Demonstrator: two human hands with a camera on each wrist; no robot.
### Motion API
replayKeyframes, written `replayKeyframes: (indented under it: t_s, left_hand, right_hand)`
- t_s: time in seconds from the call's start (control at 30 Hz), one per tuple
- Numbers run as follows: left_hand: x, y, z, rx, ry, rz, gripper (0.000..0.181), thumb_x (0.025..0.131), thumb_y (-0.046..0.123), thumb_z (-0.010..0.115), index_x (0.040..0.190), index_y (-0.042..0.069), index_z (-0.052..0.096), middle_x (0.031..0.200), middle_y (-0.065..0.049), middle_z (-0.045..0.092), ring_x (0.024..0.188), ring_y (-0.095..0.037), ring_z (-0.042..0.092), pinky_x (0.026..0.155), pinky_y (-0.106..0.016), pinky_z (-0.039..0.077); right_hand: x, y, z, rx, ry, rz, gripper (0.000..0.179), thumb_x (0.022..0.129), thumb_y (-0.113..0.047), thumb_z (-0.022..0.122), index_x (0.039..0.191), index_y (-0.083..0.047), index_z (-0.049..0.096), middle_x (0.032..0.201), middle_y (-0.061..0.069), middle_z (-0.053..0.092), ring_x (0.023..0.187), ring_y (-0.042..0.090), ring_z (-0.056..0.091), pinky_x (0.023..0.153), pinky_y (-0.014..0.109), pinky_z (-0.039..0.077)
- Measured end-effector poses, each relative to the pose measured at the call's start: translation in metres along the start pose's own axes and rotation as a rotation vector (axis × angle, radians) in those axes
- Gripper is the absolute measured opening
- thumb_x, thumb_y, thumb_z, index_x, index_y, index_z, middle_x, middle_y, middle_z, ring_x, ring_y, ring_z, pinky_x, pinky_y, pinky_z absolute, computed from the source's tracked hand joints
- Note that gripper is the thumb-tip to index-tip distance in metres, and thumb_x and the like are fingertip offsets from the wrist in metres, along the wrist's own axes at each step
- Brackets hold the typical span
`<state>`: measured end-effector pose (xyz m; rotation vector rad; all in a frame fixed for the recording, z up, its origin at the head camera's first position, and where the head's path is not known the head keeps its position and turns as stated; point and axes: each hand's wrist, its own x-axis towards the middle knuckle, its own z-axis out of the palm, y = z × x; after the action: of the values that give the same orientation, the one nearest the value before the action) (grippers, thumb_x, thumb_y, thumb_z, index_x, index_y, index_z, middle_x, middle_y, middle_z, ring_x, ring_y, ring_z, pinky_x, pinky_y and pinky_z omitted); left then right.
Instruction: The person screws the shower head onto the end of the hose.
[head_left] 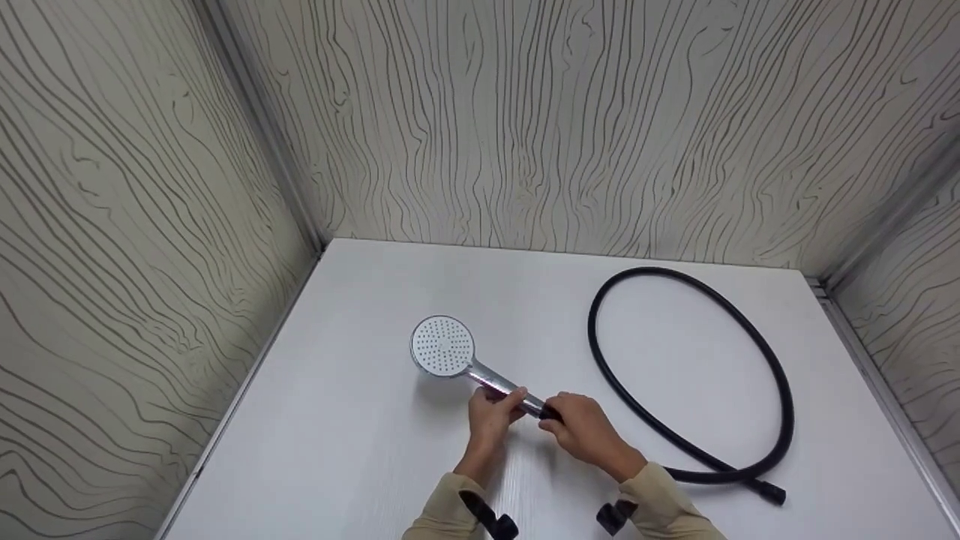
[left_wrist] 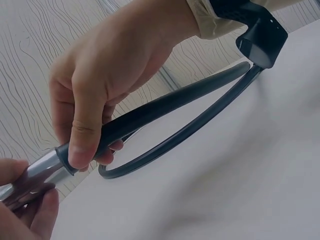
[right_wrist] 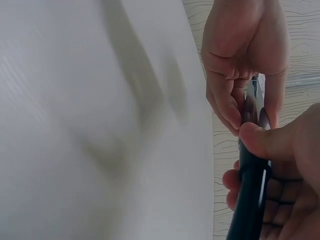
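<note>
A chrome hand shower (head_left: 442, 346) with a round, light spray face tilts up to the left above the white table in the head view. My left hand (head_left: 491, 418) holds its handle (left_wrist: 42, 172) between thumb and fingers. Around the black hose (left_wrist: 150, 114), right where its end meets the handle, my right hand (head_left: 586, 429) closes its thumb and fingers. In the right wrist view the hose's dark end collar (right_wrist: 254, 165) sits under the right thumb, in line with the handle. The joint is partly covered by fingers, and I cannot tell how tight it is.
The rest of the hose (head_left: 780, 405) lies in a wide loop on the right of the white table (head_left: 337, 450). Its other end fitting (head_left: 771, 493) points to the lower right. Wood-grain panels (head_left: 525, 135) stand behind and at both sides.
</note>
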<state>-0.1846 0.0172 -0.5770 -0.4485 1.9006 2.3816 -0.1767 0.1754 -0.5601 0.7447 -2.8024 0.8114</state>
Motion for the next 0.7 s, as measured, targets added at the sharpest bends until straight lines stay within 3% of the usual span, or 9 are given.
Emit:
replayKeyframes:
  t_s: [0.2,0.53,0.7]
  left_hand:
    - [0.000,0.002,0.001,-0.014,0.000,0.012,0.039,0.086,0.007,0.070,0.114,-0.011,0.050,0.096,-0.016,0.065,0.083,-0.016,0.070,0.078,-0.030,0.061]
    - [0.001,0.002,0.002,-0.045,0.011,0.027,0.033,0.084,0.003,0.070,0.108,-0.010,0.051,0.089,-0.012,0.064,0.077,-0.014,0.068,0.074,-0.029,0.061]
    - [0.001,0.002,0.001,-0.053,-0.002,0.029,0.037,0.086,0.006,0.070,0.111,-0.010,0.049,0.095,-0.013,0.063,0.081,-0.014,0.068,0.077,-0.030,0.061]
  right_hand:
    - [0.002,0.003,-0.004,0.098,-0.084,0.048,0.007,0.086,-0.011,0.071,0.082,-0.008,0.067,0.073,-0.003,0.059,0.063,0.004,0.043,0.055,0.020,0.037]
    - [0.004,0.009,-0.006,0.258,-0.138,0.099,0.005,0.087,-0.012,0.071,0.086,-0.008,0.071,0.075,-0.002,0.063,0.064,0.003,0.045,0.056,0.019,0.039]
    - [0.005,0.012,-0.007,0.345,-0.157,0.149,0.013,0.086,-0.017,0.072,0.093,-0.006,0.074,0.084,0.002,0.069,0.068,0.003,0.049,0.059,0.019,0.042]
